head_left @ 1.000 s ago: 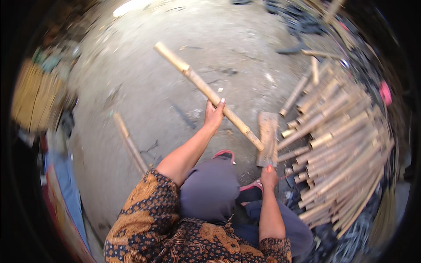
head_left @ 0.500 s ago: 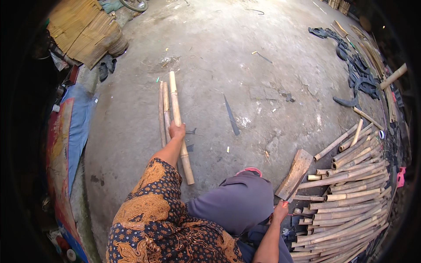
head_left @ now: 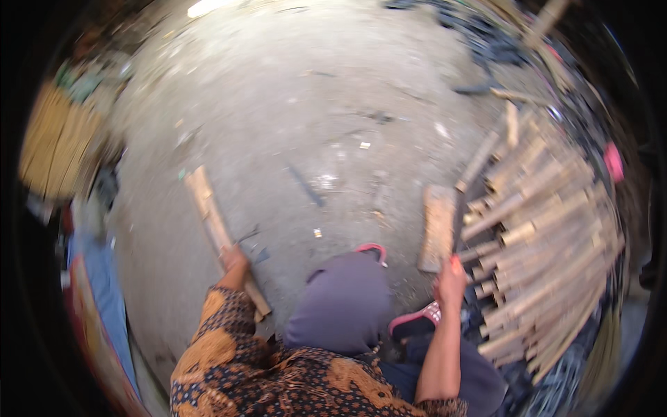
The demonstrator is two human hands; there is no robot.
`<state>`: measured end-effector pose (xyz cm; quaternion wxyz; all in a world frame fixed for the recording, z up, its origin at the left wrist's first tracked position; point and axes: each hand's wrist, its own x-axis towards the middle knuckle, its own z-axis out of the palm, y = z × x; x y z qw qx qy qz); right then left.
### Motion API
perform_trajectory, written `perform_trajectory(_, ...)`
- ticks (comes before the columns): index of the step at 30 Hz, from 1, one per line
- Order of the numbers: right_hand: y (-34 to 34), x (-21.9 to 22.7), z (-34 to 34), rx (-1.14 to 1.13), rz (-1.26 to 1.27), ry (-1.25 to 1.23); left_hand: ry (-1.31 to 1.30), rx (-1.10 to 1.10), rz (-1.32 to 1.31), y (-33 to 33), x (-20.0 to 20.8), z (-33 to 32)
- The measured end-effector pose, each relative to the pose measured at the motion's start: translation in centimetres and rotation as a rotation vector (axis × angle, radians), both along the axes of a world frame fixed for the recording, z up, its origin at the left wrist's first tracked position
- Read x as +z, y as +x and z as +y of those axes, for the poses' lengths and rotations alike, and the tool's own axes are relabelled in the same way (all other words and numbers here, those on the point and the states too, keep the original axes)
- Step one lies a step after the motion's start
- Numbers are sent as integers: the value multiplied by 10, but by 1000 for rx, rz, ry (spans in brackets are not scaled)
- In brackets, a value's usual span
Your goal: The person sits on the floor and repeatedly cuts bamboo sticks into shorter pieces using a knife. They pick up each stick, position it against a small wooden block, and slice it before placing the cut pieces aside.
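Note:
At the left, my left hand (head_left: 235, 263) is closed round a bamboo pole (head_left: 207, 203). Other bamboo pieces lie close beside or under it, but blur hides how many. On the right, the fingers of my right hand (head_left: 451, 285) wrap a red handle (head_left: 455, 263). A long dark blade (head_left: 459, 215) runs up from that handle, so it looks like a large knife. Just left of the blade, a worn wooden block (head_left: 438, 226) rests on the ground, and I cannot tell whether the two touch.
A large pile of cut bamboo poles (head_left: 549, 236) spreads over the right side. My bent knee (head_left: 340, 299) stands between my hands. A thin dark strip (head_left: 306, 185) lies on the concrete floor (head_left: 264, 111). Dark rubbery strips (head_left: 479, 38) are heaped at the far right. Blue sheeting (head_left: 104, 285) borders the left.
The view has swung to the right. The bamboo pole in my left hand has come down beside the others and tilts leftward. The knife now points upright along the block's right side.

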<state>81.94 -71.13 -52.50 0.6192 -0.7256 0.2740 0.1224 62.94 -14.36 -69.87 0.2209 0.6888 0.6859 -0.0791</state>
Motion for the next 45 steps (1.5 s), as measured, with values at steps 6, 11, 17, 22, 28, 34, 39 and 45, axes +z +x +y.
perform_trajectory(6, 19, 92, 33, 95, -320, -251, -75, -840, 243, 106, 23, -2)
perform_trajectory(11, -10, 177, 12, 92, -469, -326, -269, -1487, -207, 305, 72, -84)
perform_trajectory(17, -68, 252, -43, 148, -451, -434, -115, -2239, 5, 418, 198, -371)
perform_trajectory(22, -88, 253, -60, 147, -522, -379, -614, -2236, -473, 336, 162, -590)
perform_trajectory(28, -94, 231, -75, 131, -553, -258, -1156, -1633, -352, 183, 104, -729)
perform_trajectory(34, -97, 228, -98, -19, -614, -263, -2031, -1138, 9, 203, 144, -683)
perform_trajectory(39, -89, 212, -113, -283, -521, 371, -1910, -781, -315, 244, 169, -656)
perform_trajectory(45, -64, 181, -160, -759, -655, 366, -1189, -1357, -603, 206, 188, -626)
